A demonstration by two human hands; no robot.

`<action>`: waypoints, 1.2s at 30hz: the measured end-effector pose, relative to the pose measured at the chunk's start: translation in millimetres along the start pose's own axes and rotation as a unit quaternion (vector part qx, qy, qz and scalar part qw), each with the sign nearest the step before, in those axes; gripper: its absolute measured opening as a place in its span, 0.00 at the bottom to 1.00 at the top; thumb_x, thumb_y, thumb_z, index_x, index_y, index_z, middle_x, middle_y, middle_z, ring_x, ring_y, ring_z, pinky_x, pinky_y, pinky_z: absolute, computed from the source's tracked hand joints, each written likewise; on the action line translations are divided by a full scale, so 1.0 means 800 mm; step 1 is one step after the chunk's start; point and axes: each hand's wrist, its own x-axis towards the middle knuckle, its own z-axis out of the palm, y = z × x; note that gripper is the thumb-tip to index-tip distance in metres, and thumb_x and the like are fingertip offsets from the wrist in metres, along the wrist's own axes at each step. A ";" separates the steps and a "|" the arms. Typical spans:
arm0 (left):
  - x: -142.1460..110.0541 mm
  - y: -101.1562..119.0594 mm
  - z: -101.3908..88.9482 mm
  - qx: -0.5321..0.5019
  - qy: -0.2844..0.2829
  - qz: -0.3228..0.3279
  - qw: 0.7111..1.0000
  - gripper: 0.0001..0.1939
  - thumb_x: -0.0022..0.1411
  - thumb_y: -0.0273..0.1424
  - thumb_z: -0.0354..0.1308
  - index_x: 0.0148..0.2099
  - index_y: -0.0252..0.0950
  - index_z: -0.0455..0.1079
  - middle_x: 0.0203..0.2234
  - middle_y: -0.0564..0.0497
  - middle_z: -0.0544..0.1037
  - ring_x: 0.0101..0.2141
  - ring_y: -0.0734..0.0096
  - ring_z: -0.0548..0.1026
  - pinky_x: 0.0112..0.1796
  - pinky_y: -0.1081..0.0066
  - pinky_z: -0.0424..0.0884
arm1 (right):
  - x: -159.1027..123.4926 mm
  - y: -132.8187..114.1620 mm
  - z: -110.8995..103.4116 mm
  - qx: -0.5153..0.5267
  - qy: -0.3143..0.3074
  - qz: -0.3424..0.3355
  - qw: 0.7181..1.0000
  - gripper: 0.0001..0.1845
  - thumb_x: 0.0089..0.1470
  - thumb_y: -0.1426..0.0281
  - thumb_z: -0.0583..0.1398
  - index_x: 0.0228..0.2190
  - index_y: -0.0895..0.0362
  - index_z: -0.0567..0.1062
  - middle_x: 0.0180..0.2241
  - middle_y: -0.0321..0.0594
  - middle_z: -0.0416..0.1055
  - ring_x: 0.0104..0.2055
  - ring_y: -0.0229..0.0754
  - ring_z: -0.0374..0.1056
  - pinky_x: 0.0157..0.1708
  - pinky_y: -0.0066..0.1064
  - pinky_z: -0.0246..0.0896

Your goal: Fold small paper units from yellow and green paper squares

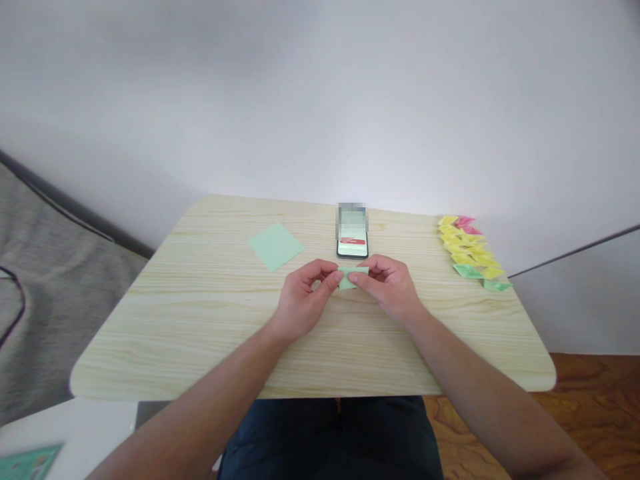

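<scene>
Between my hands is a small folded piece of light green paper, held just above the middle of the table. My left hand pinches its left side between thumb and fingers. On the right side, my right hand grips the same paper, its thumb lying across the front. Fingers cover parts of both ends, so the full shape of the fold is hidden. Just beyond the paper lies a phone with its screen lit. A flat square sheet of green paper rests to the left of the phone.
At the table's right edge several folded paper pieces in yellow, pink and green lie in rows. The pale wooden table stands against a white wall. Grey fabric is at the left, wooden floor at the lower right.
</scene>
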 end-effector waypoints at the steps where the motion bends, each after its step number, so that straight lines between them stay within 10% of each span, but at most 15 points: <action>1: 0.000 0.000 0.000 -0.002 -0.001 0.001 1.000 0.10 0.64 0.39 0.64 0.40 0.37 0.77 0.29 0.52 0.76 0.31 0.71 0.72 0.35 0.71 0.67 | 0.000 0.000 0.000 0.002 0.000 -0.002 1.000 0.16 0.46 0.58 0.74 0.29 0.54 0.78 0.27 0.36 0.79 0.27 0.38 0.71 0.27 0.31 0.64; 16: -0.001 0.005 -0.002 0.076 -0.048 0.012 0.996 0.10 0.66 0.38 0.61 0.39 0.36 0.75 0.29 0.52 0.75 0.33 0.70 0.71 0.37 0.71 0.66 | -0.002 0.005 -0.005 -0.117 -0.048 -0.030 0.991 0.11 0.55 0.59 0.68 0.29 0.54 0.80 0.25 0.35 0.72 0.25 0.36 0.61 0.24 0.29 0.53; 36: -0.001 0.003 -0.003 0.093 0.036 0.082 0.992 0.05 0.62 0.33 0.65 0.39 0.37 0.76 0.31 0.52 0.78 0.33 0.71 0.73 0.39 0.68 0.68 | 0.006 0.008 -0.007 0.018 -0.042 -0.005 0.999 0.08 0.52 0.63 0.71 0.32 0.54 0.83 0.31 0.37 0.80 0.32 0.39 0.72 0.36 0.33 0.66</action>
